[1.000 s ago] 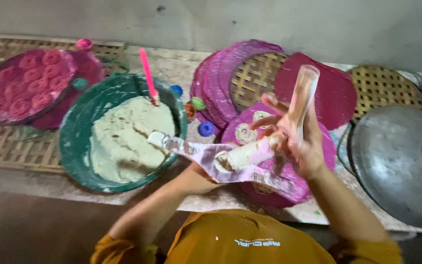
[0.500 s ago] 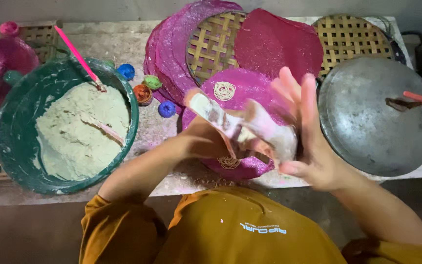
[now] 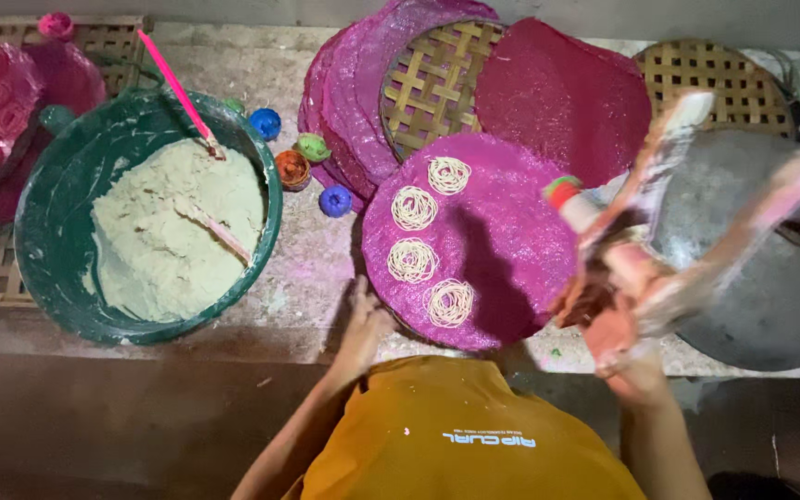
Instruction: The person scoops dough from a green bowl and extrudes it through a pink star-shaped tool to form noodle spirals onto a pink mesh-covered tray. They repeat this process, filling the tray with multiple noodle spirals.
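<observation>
Right hand (image 3: 624, 324) grips a blurred pale plastic piping bag (image 3: 687, 222); open left hand (image 3: 363, 329) rests on the round magenta woven tray (image 3: 511, 241).

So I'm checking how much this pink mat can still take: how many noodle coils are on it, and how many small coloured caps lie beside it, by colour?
Noodle coils on the pink mat: 4
Blue caps: 2
Green caps: 1
Orange caps: 1
Total: 8
</observation>
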The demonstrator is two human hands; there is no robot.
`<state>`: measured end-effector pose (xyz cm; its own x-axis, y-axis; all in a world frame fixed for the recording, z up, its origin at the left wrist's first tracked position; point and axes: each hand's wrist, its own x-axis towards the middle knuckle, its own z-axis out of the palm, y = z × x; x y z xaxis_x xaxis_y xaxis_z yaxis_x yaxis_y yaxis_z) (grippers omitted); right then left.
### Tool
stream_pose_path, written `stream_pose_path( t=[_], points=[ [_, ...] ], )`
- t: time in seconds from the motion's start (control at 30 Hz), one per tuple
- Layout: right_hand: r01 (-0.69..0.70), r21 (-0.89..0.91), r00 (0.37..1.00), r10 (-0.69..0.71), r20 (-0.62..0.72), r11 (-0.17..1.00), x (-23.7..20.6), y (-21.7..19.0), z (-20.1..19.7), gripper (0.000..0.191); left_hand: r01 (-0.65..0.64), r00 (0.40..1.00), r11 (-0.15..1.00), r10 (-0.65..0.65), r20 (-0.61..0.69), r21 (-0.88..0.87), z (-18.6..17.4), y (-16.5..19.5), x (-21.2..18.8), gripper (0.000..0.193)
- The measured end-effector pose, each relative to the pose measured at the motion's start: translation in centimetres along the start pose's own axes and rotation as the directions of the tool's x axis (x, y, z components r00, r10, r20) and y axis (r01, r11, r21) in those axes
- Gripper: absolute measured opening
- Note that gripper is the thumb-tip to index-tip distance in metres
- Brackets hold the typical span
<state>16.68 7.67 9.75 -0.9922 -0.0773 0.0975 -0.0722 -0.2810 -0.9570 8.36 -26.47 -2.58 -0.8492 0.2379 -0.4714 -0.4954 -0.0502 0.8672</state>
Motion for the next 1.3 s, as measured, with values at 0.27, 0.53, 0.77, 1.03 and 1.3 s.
stream_pose_path(
  t=[0.27, 0.53, 0.77, 1.03, 1.3],
  points=[
    [0.029, 0.117, 0.994, -0.015, -0.112, 0.993, -2.2, 0.7, -0.6, 0.100, -0.023, 1.000, 0.980, 0.025, -0.010, 0.199, -2.9, 0.4, 4.9, 0.057],
    [-0.304, 0.013, 0.919, 0.297, -0.261, 0.953, -6.5, 5.8, -5.3, 0.088, -0.362, 0.929, 0.737, 0.336, 0.155, 0.571, -3.8, 7.3, 13.4, 0.058],
    [-0.386, 0.032, 0.918, 0.381, 0.108, 0.922, -2.9, 2.0, -4.5, 0.086, -0.472, 0.865, 0.882, 0.467, 0.186, -0.020, 2.3, 13.2, 10.5, 0.068],
    [-0.697, -0.027, 0.592, 0.597, 0.542, 0.717, -0.3, -4.0, 0.7, 0.095, 0.190, 0.393, 0.598, 0.681, 0.618, -0.779, 7.9, 14.2, 4.2, 0.079],
    [-0.747, -0.369, 0.515, 0.833, 0.203, 0.553, 4.5, -5.8, -2.2, 0.082, 0.255, 0.453, 0.409, 0.750, 0.482, -0.876, 9.1, 13.3, 8.2, 0.032]
  ],
)
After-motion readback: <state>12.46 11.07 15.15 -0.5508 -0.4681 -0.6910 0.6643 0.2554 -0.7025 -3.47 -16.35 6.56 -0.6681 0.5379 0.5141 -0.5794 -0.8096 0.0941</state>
